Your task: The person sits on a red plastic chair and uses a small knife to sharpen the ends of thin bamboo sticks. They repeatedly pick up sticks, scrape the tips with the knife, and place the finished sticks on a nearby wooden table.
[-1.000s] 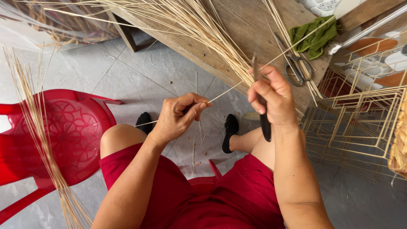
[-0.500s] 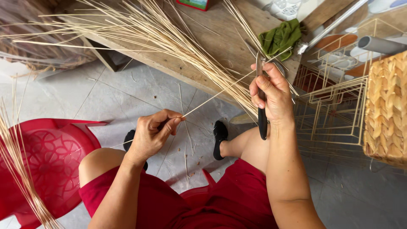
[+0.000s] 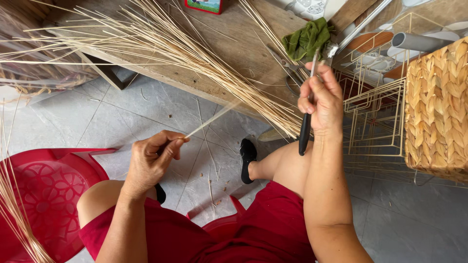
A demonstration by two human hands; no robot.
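My left hand (image 3: 152, 159) pinches the near end of a thin pale reed strand (image 3: 210, 119), which stretches up and right, blurred. My right hand (image 3: 321, 101) is raised near the bench edge and grips a knife (image 3: 304, 130) with a black handle pointing down and its blade up past my fingers. A large bundle of pale reed strands (image 3: 161, 41) fans across the wooden bench (image 3: 234, 58). My knees in red shorts sit below.
Scissors (image 3: 287, 73) and a green cloth (image 3: 307, 39) lie on the bench. A woven basket (image 3: 436, 107) and wire frames (image 3: 375, 117) stand at the right. A red plastic chair (image 3: 44, 195) with more reeds is at the left. Grey tiled floor lies below.
My left hand has drawn down and left with the strand. My right hand with the knife has lifted slightly toward the bench. The view has shifted right, bringing the basket in.
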